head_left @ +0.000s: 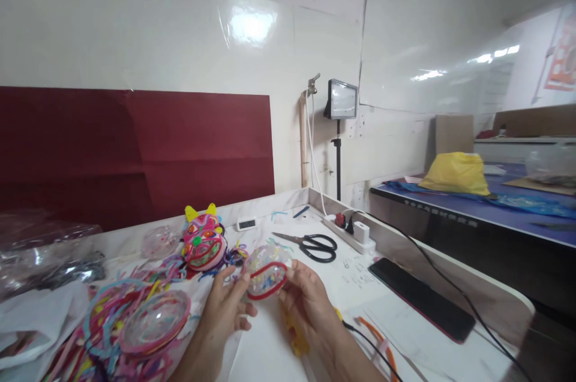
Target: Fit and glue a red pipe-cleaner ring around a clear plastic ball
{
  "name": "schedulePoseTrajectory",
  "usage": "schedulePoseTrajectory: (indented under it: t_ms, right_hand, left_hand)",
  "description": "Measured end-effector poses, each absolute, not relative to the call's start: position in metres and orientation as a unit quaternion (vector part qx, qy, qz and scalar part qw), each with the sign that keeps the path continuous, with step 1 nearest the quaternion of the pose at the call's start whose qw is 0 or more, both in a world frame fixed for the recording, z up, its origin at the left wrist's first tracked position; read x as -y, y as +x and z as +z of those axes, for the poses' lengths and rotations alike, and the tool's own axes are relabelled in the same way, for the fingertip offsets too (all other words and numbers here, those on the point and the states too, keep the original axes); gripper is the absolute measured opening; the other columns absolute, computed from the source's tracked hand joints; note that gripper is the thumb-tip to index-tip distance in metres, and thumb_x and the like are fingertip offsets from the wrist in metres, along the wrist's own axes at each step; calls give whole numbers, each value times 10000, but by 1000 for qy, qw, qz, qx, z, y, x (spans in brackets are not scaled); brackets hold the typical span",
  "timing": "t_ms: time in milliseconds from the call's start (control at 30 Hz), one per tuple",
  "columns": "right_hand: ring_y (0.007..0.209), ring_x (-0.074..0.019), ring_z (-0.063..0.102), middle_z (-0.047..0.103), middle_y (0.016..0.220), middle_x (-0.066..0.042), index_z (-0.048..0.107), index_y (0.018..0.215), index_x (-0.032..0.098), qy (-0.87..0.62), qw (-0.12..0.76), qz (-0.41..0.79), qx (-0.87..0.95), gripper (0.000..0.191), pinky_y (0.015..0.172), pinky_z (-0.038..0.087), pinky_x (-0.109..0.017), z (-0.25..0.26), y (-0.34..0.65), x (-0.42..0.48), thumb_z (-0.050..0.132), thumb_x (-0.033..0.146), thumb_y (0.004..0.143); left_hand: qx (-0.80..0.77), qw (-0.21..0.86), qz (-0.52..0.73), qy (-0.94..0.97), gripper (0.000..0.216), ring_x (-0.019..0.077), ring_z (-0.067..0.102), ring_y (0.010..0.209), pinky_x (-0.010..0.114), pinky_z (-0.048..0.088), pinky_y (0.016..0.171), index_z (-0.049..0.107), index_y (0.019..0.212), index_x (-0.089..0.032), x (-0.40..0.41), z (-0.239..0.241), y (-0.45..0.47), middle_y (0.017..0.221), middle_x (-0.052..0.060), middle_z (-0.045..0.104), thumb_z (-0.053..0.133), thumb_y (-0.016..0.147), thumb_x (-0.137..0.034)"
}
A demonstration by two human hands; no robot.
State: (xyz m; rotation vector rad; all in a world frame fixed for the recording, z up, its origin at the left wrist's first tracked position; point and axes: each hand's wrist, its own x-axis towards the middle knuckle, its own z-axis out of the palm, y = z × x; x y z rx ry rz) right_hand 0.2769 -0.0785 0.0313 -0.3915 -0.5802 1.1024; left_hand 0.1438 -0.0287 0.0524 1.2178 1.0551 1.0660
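Observation:
In front of me, a clear plastic dome (265,259) with coloured specks has a fuzzy red strip (266,295) looped on its near side. My left hand (228,301) pinches its left edge. The right edge is between the fingers of my right hand (306,289). Partly hidden under my right hand is a yellow object (294,334); whether the hand touches it I cannot tell. Just left of the dome stands a pink decorated animal head (202,241) with yellow ears and a red-rimmed mouth. Black-handled scissors (315,246) lie open beyond my right hand.
Coloured fuzzy strips (96,322) and another clear dome (157,322) lie at left, near a plastic bag (49,256). A small white digital display (246,224) sits at the back. At right are a power strip (344,232), a phone (420,298), a black cord (432,259) and the table's raised edge (486,295).

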Motion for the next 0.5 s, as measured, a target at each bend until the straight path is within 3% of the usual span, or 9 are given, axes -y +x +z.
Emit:
schedulePoseTrajectory:
  t_ms: [67,133,267,367,500]
  right_hand:
    - [602,-121,573,673,683,-12,645,664,161,-185,794,512,269,216,663,530,-274,31,277,78,835,257,629]
    - [592,-113,556,651,660,1,638,660,162,-187,794,513,268,221,664,524,-270,30,277,77,835,256,627]
    - [600,-105,544,621,651,17,638,683,164,-187,791,516,271,209,668,509,-258,29,276,76,825,248,644]
    - [631,-117,556,623,656,10,626,672,163,-184,787,520,275,214,667,498,-257,31,275,78,823,242,640]
    - [637,-122,558,631,659,4,610,658,162,-184,786,521,278,223,652,481,-254,33,274,80,817,244,640]
  left_hand:
    - [-435,484,489,581,533,160,625,545,247,442,402,510,1140,-206,20,46,139,866,44,631,673,727,-501]
    - [-411,349,523,660,498,196,642,702,320,519,549,553,1151,-199,14,45,131,976,78,615,639,761,-496]
    - [-289,39,531,796,216,258,598,992,433,488,823,650,1034,-240,16,61,121,1094,86,602,586,854,-340]
    - [-179,-83,509,837,112,223,598,916,416,431,837,652,948,-241,26,79,124,936,35,661,580,874,-197]
    - [-114,-147,467,864,122,205,605,804,412,385,834,636,857,-198,34,95,134,790,11,690,548,884,-117]
